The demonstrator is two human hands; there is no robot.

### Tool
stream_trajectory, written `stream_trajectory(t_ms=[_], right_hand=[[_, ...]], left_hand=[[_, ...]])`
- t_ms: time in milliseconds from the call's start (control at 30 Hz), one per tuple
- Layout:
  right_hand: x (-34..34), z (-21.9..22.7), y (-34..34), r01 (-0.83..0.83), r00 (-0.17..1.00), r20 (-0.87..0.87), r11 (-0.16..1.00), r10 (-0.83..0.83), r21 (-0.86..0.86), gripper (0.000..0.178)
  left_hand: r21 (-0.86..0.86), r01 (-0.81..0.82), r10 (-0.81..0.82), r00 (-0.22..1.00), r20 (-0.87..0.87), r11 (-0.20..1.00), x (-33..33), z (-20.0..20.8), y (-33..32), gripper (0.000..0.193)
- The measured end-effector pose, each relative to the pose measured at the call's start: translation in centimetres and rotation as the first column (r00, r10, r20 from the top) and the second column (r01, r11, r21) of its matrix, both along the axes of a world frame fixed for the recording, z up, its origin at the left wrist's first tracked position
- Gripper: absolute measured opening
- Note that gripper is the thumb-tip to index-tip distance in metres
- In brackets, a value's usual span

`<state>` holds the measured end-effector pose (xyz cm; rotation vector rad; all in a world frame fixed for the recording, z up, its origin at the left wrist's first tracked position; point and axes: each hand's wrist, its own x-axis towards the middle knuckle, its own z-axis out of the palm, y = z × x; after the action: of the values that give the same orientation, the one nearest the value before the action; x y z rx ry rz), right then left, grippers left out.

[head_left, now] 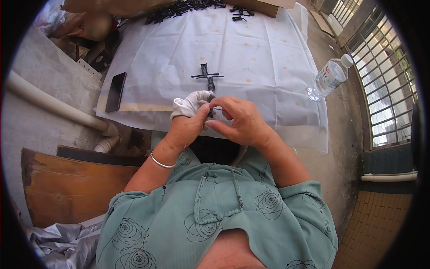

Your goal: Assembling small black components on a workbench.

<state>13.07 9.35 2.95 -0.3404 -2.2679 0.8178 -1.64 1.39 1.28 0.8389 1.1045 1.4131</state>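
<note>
My left hand (188, 125), partly covered by a white glove (188, 104), is closed around a small black plastic part (210, 113) at the near edge of the table. My bare right hand (244, 120) meets it from the right, thumb and index finger bent toward the same part. Whatever sits between those right fingertips is too small to make out. Just beyond my hands, two black plastic pieces lie on the cloth: one upper piece (204, 69) and one lower piece (210, 83), with thin black arms sticking out sideways.
A white cloth (264, 58) covers the table. Several black parts (179, 11) are heaped at the far edge beside a cardboard box (262, 6). A dark phone (116, 92) lies left; a clear plastic bottle (329, 78) stands right. A barred window (380, 76) is farther right.
</note>
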Motion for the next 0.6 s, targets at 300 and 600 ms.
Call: stream_trajectory(t_ms=[300, 600], right_hand=[[-0.7, -0.9, 0.5, -0.025, 0.999, -0.048, 0.855, 0.000, -0.517, 0.018], [-0.9, -2.2, -0.7, 0.030, 1.000, 0.019, 0.887, -0.024, -0.460, 0.025]], left_hand=[[0.118, -0.054, 0.082, 0.966, -0.246, 0.992, 0.7, 1.1, -1.3, 0.026], [0.469, -0.104, 0.441, 0.559, -0.702, 0.877, 1.3, -0.2, -0.8, 0.023]])
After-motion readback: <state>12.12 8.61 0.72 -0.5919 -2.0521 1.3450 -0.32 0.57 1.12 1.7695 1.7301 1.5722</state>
